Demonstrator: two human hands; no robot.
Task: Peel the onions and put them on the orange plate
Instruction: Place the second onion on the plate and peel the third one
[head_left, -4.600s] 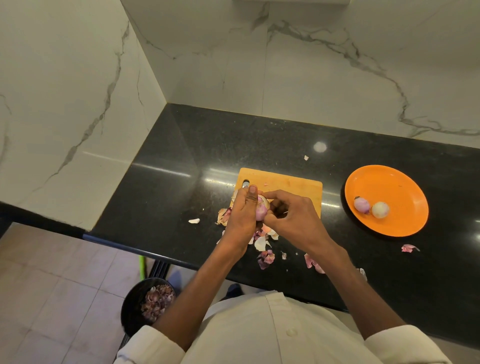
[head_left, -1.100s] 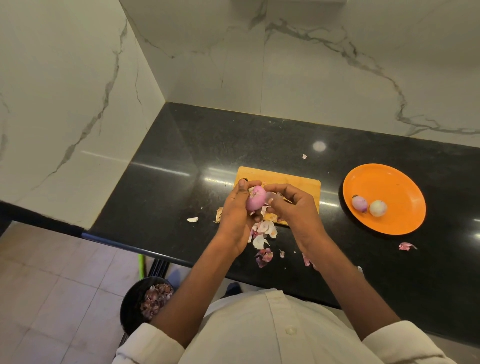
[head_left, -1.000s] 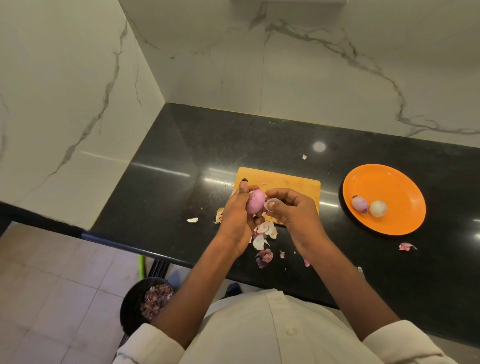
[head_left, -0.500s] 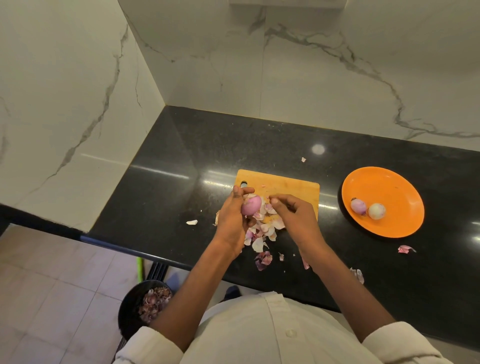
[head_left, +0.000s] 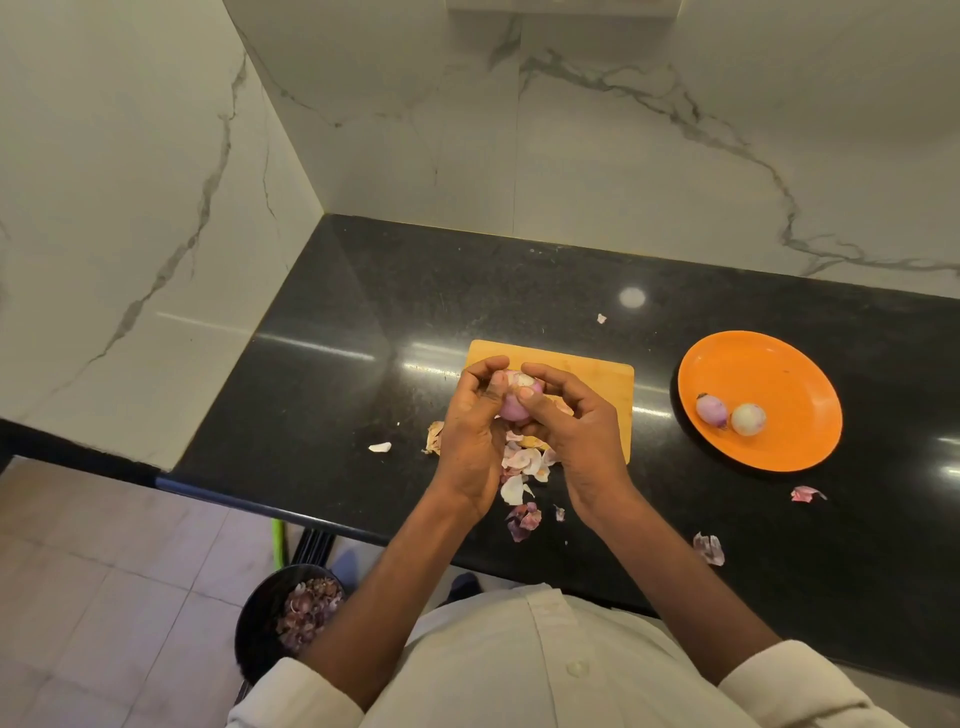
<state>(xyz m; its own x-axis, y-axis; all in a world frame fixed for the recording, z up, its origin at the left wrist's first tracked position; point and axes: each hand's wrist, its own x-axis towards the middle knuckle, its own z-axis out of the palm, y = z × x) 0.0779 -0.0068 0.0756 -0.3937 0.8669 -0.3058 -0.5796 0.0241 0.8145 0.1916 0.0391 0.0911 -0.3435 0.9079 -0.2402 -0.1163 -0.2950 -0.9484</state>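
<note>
While both hands meet above the near half of the cutting board (head_left: 597, 374), they hold one pink onion (head_left: 511, 405) between them. The left hand (head_left: 470, 441) curls around the onion from its left side, fingers bent over the top and thumb against the bulb. The right hand (head_left: 576, 436) closes on it from the right, with thumb and forefinger pinching at a pale flap of skin on the onion's upper end. Only a small part of the onion shows between the fingers; whether it is fully peeled cannot be told.

Directly beneath the grip, a heap of loose peels (head_left: 524, 462) lies across the board's near edge and spills onto the black counter (head_left: 363, 291) toward the person. Single scraps lie left of the grip, beyond the board, and further right along the counter's near side.

Well to the right of the grip sits the orange plate (head_left: 779, 364), apart from the board. Two onions (head_left: 730, 413) rest on it, touching each other near its left part: one purplish, one paler.

Below and left of the hands, off the counter, a dark bowl (head_left: 260, 623) on the tiled floor holds more skins. White sleeves cover both forearms near the elbows.
</note>
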